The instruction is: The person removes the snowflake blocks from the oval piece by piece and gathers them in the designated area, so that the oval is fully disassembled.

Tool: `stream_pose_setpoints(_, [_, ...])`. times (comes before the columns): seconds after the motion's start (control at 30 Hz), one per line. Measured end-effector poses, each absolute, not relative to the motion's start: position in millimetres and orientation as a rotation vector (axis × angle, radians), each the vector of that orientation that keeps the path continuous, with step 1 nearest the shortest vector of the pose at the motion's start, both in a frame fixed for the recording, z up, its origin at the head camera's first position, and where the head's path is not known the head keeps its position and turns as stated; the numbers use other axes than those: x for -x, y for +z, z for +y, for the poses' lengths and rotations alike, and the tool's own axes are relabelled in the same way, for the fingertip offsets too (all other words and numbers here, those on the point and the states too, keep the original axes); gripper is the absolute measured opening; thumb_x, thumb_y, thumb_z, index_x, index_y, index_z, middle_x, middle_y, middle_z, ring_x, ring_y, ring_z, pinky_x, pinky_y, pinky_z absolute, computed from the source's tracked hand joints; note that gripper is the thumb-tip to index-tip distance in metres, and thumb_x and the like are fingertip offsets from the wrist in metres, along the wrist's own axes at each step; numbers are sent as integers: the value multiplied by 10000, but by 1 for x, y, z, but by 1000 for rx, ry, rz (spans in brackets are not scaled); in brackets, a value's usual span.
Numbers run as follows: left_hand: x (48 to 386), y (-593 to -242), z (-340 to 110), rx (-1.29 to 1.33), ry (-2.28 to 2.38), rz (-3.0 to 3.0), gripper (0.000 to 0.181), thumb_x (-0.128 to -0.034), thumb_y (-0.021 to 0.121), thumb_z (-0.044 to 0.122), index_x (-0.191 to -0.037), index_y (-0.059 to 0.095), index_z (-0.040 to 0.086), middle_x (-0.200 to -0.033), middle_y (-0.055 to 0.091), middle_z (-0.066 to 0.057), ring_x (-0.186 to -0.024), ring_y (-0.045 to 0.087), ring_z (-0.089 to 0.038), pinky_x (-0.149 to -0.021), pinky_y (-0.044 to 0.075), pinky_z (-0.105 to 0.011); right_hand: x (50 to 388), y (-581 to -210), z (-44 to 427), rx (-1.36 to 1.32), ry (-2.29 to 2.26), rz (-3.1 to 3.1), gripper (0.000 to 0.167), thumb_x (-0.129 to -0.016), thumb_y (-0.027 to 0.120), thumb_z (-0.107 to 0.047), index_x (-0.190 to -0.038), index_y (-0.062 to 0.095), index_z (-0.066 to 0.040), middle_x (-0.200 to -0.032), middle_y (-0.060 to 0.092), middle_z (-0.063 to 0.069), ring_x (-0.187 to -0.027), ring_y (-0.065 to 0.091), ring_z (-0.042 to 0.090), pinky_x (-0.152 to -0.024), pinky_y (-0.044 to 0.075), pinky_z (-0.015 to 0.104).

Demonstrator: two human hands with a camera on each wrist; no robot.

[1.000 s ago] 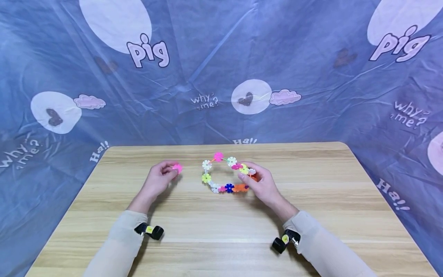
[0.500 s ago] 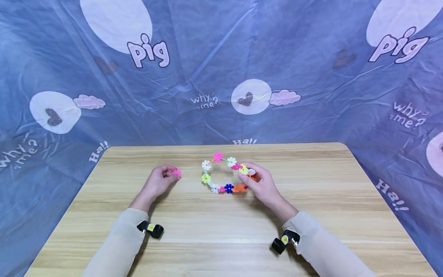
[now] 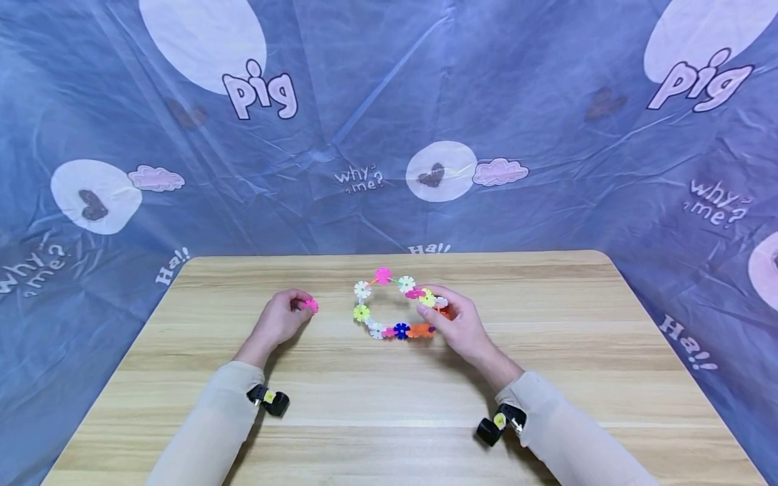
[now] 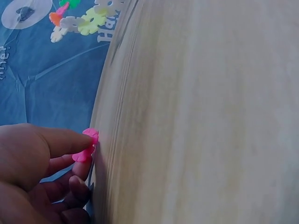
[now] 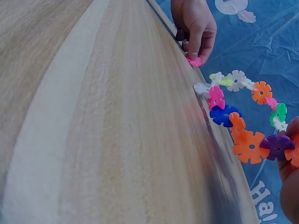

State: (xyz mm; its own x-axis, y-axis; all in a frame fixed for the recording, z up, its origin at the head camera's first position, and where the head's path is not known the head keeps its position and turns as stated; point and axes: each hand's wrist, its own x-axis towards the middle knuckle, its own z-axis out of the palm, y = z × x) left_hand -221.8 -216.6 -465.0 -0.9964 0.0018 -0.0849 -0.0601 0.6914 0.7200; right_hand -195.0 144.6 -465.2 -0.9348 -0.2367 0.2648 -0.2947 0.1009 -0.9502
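Observation:
My left hand (image 3: 281, 318) pinches a pink snowflake building disc (image 3: 311, 306) between thumb and fingertips, left of the table's middle. In the left wrist view that pink disc (image 4: 84, 155) shows at the fingertips. To the right, my right hand (image 3: 457, 322) grips a ring of interlocked snowflake discs (image 3: 401, 330) by its right side. White, yellow, pink, blue and orange discs make up the loop; the right wrist view adds purple (image 5: 277, 147) and green ones. My right fingers hide part of the ring. A gap separates the ring from the pink disc.
Under both hands lies a wood-grain table (image 3: 377, 405). A blue printed cloth (image 3: 340, 121) rises behind its far edge and at both sides. Each sleeved wrist wears a small black camera, such as the left camera (image 3: 277, 403).
The left hand has come slightly nearer the table's front, and the pink disc has moved down with it and turned a little. My right hand and the ring stay practically still.

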Motion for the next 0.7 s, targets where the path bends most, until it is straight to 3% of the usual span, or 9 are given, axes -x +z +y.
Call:
stream_pose_setpoints(0.1, [224,-465,-216,37,1186,2836,224,-1018,696,77,-1216,709,-26,-1062,726,-151,-990,658,-280,-875,495,-347,195,-465,144,-551,1991,-2301,393,-995,707,-38,-1379,667,33,-1279,706,241,-722,628,96,-668,556,251])
stream_pose_setpoints(0.27, [226,-466,-216,24,1153,2861,231,-1012,714,89,-1208,710,-34,-1098,725,-169,-1013,655,-298,-913,506,-397,195,-464,143,-538,1988,-2313,392,-997,716,-55,-1383,677,4,-1258,729,12,-717,631,127,-663,552,251])
stream_pose_setpoints(0.47, [230,-466,-217,28,1126,2863,254,-1018,722,117,-1225,712,-29,-1140,701,-189,-1047,639,-326,-964,506,-470,197,-464,143,-540,2004,-2304,385,-1007,716,-69,-1384,677,2,-1293,723,17,-809,673,97,-723,567,248])
stream_pose_setpoints(0.63, [233,-466,-219,16,1166,2865,246,-1028,699,114,-1226,710,-32,-1092,706,-164,-1026,644,-310,-939,498,-421,198,-465,142,-534,2003,-2306,375,-1011,713,-70,-1378,682,1,-1254,724,-64,-793,656,83,-707,557,245])
stream_pose_setpoints(0.7, [235,-467,-220,-1,1198,2870,251,-1030,690,115,-1229,713,-36,-1065,709,-151,-988,643,-282,-903,497,-384,198,-464,141,-531,2004,-2306,375,-1011,711,-68,-1378,682,2,-1270,729,-22,-808,664,81,-720,562,244])
